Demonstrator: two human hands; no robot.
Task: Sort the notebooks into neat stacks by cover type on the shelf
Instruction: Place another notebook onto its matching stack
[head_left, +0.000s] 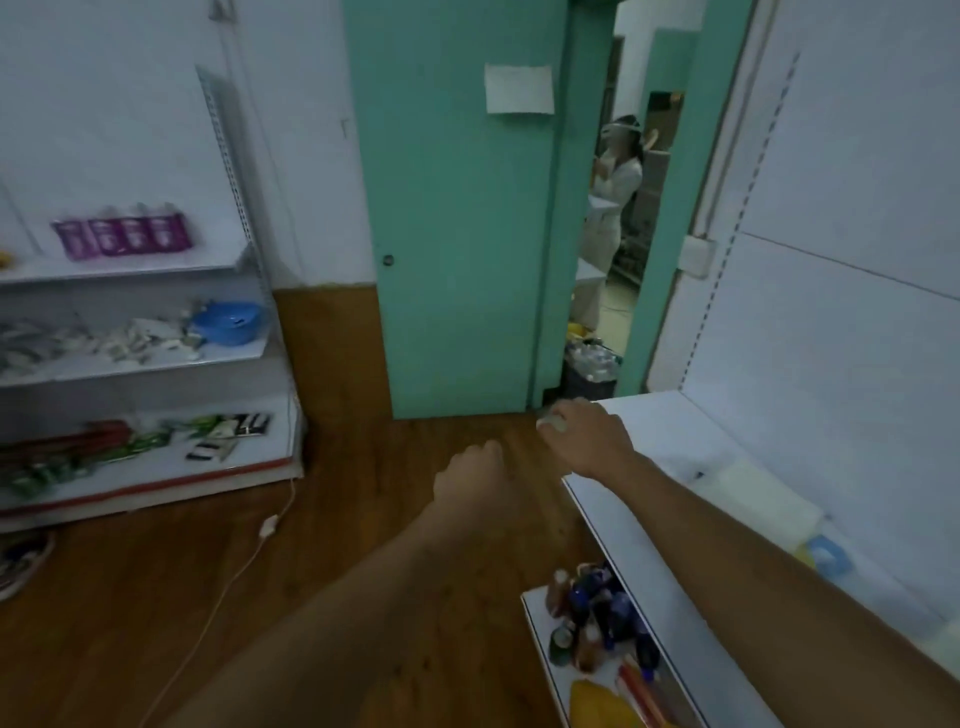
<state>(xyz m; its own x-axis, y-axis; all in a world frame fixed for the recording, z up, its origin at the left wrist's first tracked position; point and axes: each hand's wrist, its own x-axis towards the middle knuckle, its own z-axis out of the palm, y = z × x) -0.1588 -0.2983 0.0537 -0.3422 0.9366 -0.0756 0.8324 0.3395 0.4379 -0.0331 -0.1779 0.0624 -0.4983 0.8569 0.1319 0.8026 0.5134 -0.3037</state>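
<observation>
**Both hands out front, notebooks off to your right**

Your left hand (470, 475) hangs over the wooden floor (332, 519) with its fingers curled under, and it looks to be holding nothing. Your right hand (584, 434) sits at the front edge of the white shelf (670, 431), fingers bent round something small and pale. The blur is heavy there, so I can't say what it is or whether it's truly gripped.

Now the relation that counts: what seem to be the notebooks (769, 499) lie on that same shelf, to the right of your right wrist and closer to you than the hand itself, a pale flat stack near the back panel (857, 260). Its long side appears to run along the shelf. Your right hand is clearly the nearer one; the left would have to cross over.

Hard to read: cover types can't be told at all, and your right forearm cuts across the near end of the shelf. A blue ring-shaped item (831, 558) sits just beyond the stack, unclear too. Bottles (597, 618) crowd the lower tier.
</observation>
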